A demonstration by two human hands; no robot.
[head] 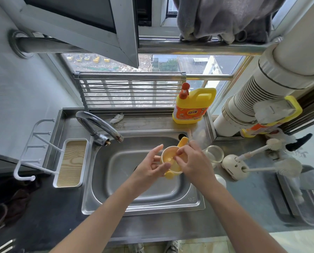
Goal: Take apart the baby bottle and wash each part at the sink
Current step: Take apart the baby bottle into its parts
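Both hands meet over the sink point(105, 201). The left hand point(150, 166) grips the yellow bottle collar point(170, 161). The right hand point(194, 161) pinches its rim.

Two hands, the left hand point(152, 166) and the right hand point(192, 162), meet over one steel sink point(189, 203) with one curved tap point(97, 125). Between them is one yellow bottle collar point(170, 160) with handles. On the worktop point(243, 207) to the right stands one clear glass bottle body point(213, 154). There is one brush stand point(233, 166) holding two white brushes, the upper brush point(273, 143) and the lower brush point(287, 168). Two yellow detergent jugs show: one upright jug point(192, 106) behind the sink and one second jug point(273, 115) partly hidden by the pipe. One white wall rack point(37, 148) with one wood-patterned tray point(72, 161) hangs at the left. One dark cloth point(15, 203) lies lower left.
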